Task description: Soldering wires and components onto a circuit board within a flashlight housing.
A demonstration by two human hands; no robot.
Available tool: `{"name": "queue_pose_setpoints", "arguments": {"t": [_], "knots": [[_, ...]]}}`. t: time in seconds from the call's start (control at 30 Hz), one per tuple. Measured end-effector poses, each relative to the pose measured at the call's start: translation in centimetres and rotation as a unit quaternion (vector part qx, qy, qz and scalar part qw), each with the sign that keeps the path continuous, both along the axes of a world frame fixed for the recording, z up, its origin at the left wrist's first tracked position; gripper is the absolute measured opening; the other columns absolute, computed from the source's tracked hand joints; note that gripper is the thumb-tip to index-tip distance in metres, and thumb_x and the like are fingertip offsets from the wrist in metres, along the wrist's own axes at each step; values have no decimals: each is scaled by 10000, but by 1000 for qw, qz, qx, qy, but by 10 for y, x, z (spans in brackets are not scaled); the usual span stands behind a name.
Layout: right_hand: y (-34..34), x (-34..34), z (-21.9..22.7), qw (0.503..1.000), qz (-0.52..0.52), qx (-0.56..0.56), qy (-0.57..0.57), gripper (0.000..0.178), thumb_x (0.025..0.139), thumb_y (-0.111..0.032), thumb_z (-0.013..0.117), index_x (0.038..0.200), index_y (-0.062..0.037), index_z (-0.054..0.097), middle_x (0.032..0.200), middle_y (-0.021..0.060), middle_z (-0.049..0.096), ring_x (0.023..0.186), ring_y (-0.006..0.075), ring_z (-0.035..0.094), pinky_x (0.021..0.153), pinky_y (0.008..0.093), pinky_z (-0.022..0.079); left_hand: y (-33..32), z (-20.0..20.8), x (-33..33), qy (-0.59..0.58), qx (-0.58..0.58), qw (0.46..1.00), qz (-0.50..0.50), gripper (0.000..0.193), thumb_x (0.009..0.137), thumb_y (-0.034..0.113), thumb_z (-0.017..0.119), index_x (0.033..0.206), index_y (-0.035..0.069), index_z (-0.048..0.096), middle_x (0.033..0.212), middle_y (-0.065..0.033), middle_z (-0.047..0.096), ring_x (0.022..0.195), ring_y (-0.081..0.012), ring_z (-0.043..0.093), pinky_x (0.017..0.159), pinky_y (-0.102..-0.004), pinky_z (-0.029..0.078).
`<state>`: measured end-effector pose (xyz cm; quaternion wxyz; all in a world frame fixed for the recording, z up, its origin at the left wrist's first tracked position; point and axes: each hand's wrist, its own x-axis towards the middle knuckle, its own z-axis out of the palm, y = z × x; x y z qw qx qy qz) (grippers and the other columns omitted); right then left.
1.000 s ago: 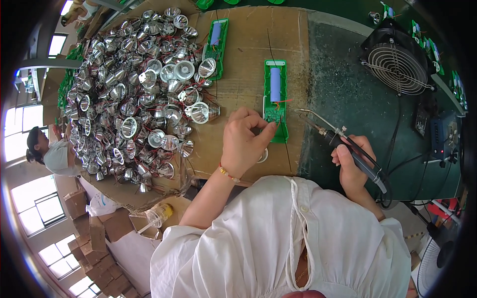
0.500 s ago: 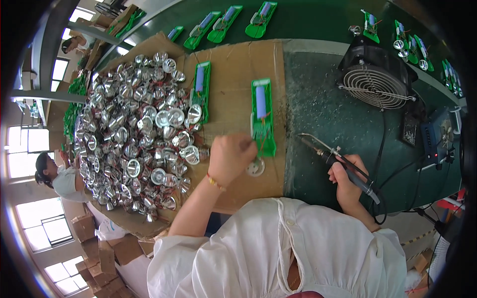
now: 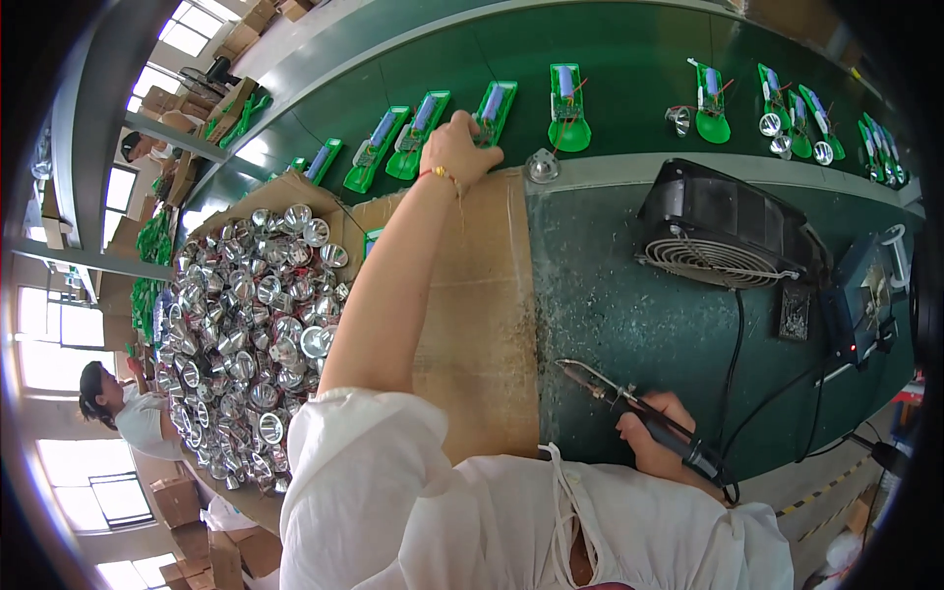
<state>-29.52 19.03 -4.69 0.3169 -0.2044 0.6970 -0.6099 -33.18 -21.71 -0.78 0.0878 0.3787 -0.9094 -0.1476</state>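
Observation:
My left hand (image 3: 458,152) reaches out to the green belt surface, its fingers and thumb closed round the near end of a green flashlight housing (image 3: 497,106) with a blue battery in it. Just right of that lies another green housing (image 3: 568,130), with a battery, wires and a silver reflector (image 3: 543,167) at its near end. In my right hand (image 3: 657,431) is a soldering iron (image 3: 678,439), its tip pointing left above the dark green tabletop. A housing (image 3: 372,241) on the cardboard is mostly hidden behind my left forearm.
A heap of silver reflectors (image 3: 251,344) covers the left of the cardboard sheet (image 3: 482,324). A black fan (image 3: 723,221) and a soldering station (image 3: 865,295) with cables stand at the right. More housings (image 3: 377,147) lie along the belt. Another person (image 3: 138,413) is at far left.
My left hand has moved away from the cardboard to the belt. The housing it was at, with its reflector, now lies on the far side. My right hand with the iron has shifted slightly nearer.

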Motion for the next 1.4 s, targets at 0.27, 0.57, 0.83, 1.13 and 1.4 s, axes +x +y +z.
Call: {"name": "queue_pose_setpoints", "arguments": {"t": [0.27, 0.57, 0.83, 1.13, 1.4], "knots": [[-6, -1, 7, 999, -26, -23, -14, 142, 768, -20, 608, 868, 15, 513, 698, 80, 581, 566, 102, 550, 534, 229, 459, 138, 22, 135, 50, 7, 998, -48, 371, 685, 253, 664, 939, 56, 480, 983, -159, 489, 767, -332, 572, 639, -403, 488], [-13, 6, 4, 996, -63, -61, 19, 135, 809, -93, 576, 875, 11, 520, 635, 69, 549, 507, 89, 496, 470, 197, 394, 208, 33, 259, 193, -71, 977, 58, 297, 650, 207, 733, 847, 70, 559, 893, -115, 562, 758, -273, 576, 629, -348, 487], [-7, 17, 12, 993, -56, -93, 36, 147, 814, -108, 581, 877, 9, 518, 624, 74, 552, 495, 88, 488, 461, 195, 389, 150, 33, 286, 103, -201, 968, 107, 293, 654, 172, 723, 918, 75, 645, 927, -75, 526, 851, -262, 503, 768, -367, 407], [1, 33, 28, 994, -30, -91, 43, 172, 808, -110, 595, 878, 20, 507, 636, 88, 565, 515, 99, 520, 466, 203, 419, 159, 53, 298, 441, 62, 877, 181, 69, 809, 22, 580, 844, -7, 632, 857, -74, 656, 782, -131, 596, 730, -249, 456], [-25, 47, 35, 984, 89, -108, 107, 143, 795, -76, 595, 848, 17, 500, 679, 93, 546, 531, 104, 522, 465, 214, 420, 224, 4, 261, 266, 311, 900, 148, 116, 776, 98, 652, 799, -16, 646, 691, -60, 613, 610, -99, 556, 546, -233, 432]]}}
